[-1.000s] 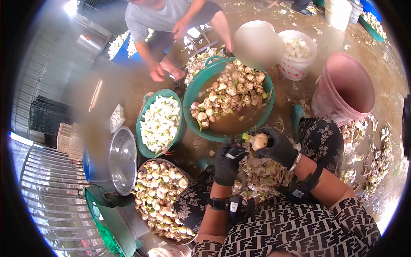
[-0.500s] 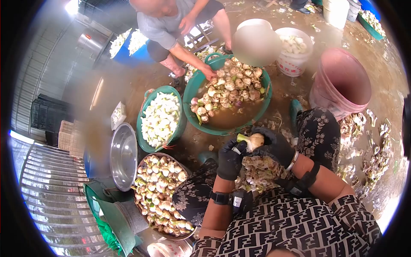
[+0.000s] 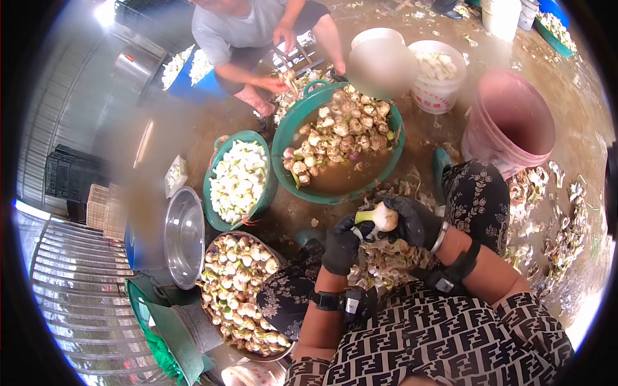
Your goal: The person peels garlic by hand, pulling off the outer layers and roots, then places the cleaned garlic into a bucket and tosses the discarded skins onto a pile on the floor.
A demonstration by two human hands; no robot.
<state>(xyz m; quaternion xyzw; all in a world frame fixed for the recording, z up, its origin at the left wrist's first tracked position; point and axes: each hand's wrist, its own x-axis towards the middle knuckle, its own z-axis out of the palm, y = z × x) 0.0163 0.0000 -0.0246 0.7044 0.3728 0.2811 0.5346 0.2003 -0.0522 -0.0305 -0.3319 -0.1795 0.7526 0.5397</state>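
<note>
We are in the peeling step — our right hand [image 3: 415, 222] grips the bulb [image 3: 385, 217] over the lap, our left hand [image 3: 341, 243] pinches its skin. Next we need a firm pull — steady.

Wet concrete floor [image 3: 193, 128], corrugated metal wall [image 3: 71, 96], sunlit.

Black-gloved left hand [image 3: 341, 243] and right hand [image 3: 412, 222] grip a pale bulb [image 3: 384, 217] above a heap of peelings [image 3: 386, 260], near a green basin [image 3: 290, 138] of unpeeled bulbs; a co-worker [image 3: 248, 32] crouches beyond it.
</note>
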